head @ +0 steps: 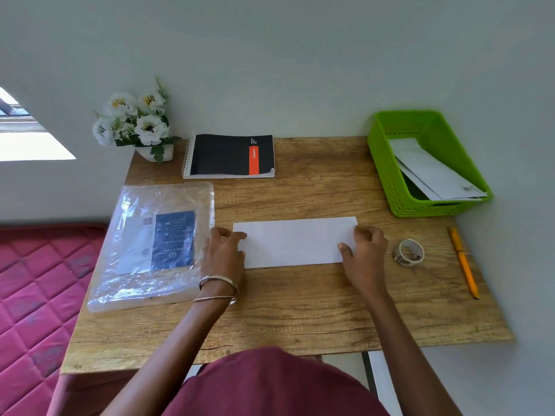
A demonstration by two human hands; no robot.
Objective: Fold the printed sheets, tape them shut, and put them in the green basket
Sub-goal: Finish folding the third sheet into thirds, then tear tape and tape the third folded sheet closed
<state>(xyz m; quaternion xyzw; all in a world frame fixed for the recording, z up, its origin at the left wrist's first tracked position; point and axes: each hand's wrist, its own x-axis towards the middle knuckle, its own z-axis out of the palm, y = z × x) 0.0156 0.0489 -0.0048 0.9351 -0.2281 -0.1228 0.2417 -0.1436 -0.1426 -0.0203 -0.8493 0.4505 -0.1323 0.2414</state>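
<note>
A person in a maroon top leans over a wooden table; the folded sheet lies flat between the hands, long axis left to right; left hand and right hand pinch its short ends with curled fingers, covering both edges; tape roll just right of the right hand; green basket beyond it holds folded papers, print unreadable
</note>
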